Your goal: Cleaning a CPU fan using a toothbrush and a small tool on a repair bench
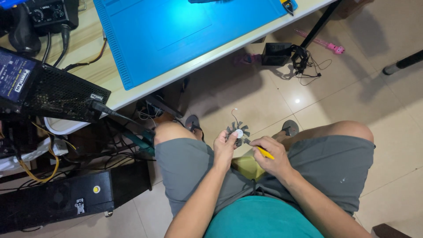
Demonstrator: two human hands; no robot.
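Person seated, both forearms reaching forward over the lap, hands meeting between the knees. Left hand (224, 147) is raised with the wrist bent slightly up, fingers closed on the edge of a small grey fan (238, 133), thumb against its blades; the fan sits just above and right of this hand, its white round hub facing the camera, a thin wire rising from its top. Right hand (274, 156) lies just right of the fan, knuckles up, fingers curled tight around a yellow tool (265, 152); the tool's dark tip touches the fan's lower right blades. Grey shorts (335, 163) lie directly beneath both hands. Tiled floor (264, 101) lies beyond the fingertips. The desk (185, 70) with its blue mat (176, 31) stands well ahead and left of the left hand.
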